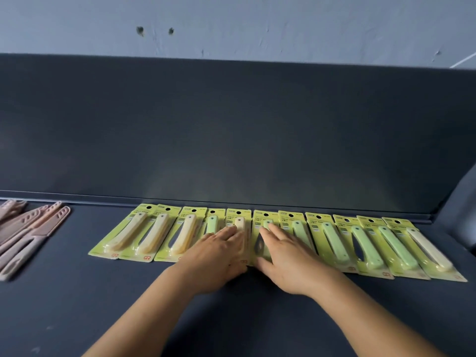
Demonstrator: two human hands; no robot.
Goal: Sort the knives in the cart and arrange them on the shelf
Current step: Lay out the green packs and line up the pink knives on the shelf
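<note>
A row of several packaged fruit knives on yellow-green cards lies along the back of the dark shelf [77, 305]. Cream-handled packs [127, 234] are at the left, green-handled packs [334, 240] toward the right, and one cream pack [427, 249] ends the row at far right. My left hand [219, 256] lies flat with straight fingers on a cream-handled pack [239, 219] in the middle. My right hand [288, 256] lies flat on the neighbouring green-handled pack [260, 243]. Both hands cover most of those two cards.
Several loose pink sheathed knives [28, 233] lie in a pile at the far left of the shelf. A dark back panel [231, 130] rises behind the row, with a grey wall [231, 21] above. A dark side piece [461, 202] stands at the right end.
</note>
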